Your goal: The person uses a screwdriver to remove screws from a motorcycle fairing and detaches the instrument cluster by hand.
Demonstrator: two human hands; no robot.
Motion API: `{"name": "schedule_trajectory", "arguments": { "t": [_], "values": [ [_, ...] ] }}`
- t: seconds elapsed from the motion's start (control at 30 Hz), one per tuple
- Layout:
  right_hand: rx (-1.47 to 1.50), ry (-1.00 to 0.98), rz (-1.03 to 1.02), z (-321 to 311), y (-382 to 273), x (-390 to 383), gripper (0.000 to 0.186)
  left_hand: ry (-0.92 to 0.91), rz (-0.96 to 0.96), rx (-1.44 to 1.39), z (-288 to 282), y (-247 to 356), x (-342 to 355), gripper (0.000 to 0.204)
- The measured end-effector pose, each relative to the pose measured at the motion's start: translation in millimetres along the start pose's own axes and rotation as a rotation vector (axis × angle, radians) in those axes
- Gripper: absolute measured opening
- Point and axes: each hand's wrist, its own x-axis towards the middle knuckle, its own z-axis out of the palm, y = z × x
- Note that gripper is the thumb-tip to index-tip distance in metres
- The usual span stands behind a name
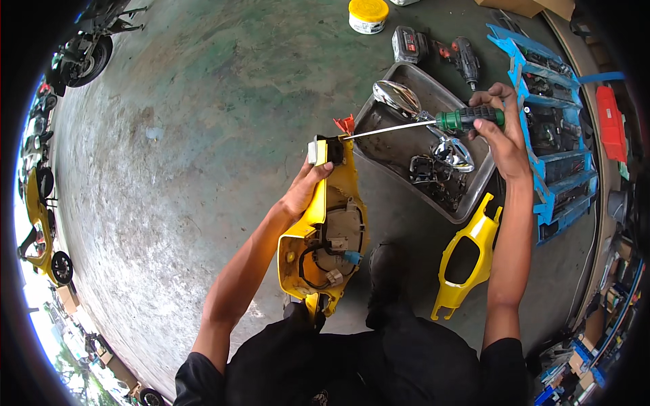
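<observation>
My left hand point(302, 188) is closed around the upper part of a yellow plastic motorcycle fairing point(288, 260), which stands tilted between my feet. Its hollow inside faces me and shows black wiring point(313, 265) with white and blue connectors. In my right hand point(504, 139) is a screwdriver point(467, 120) with a green and black handle. The long shaft reaches left, and its tip meets the fairing's top end beside a black part point(334, 150). A small red piece point(345, 124) sticks up just behind the tip. Whether the tip sits in a screw is too small to tell.
A grey metal tray point(379, 159) holds chrome mirrors point(398, 98) and small parts. Right of my feet lies a yellow frame-shaped cover point(452, 287). A blue toolbox point(552, 169) stands open at right. Farther off are a cordless drill point(466, 61) and a yellow-lidded tub point(367, 15).
</observation>
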Motion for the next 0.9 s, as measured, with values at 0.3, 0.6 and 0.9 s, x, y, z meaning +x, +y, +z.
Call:
{"name": "schedule_trajectory", "arguments": {
  "t": [0.3, 0.6, 0.9],
  "values": [
    [-0.103, -0.047, 0.2, -11, 1, -5, 0.035, -0.024, 0.019, -0.022, -5, -8, 6, 0.081],
    [-0.072, -0.085, 0.382, -22, -1, -1, 0.037, -0.036, 0.034, 0.005, -9, -13, 11, 0.079],
    [-0.086, -0.003, 0.4, -23, 0, -2, 0.031, -0.02, 0.054, 0.032, -2, -10, 8, 0.077]
  ]
}}
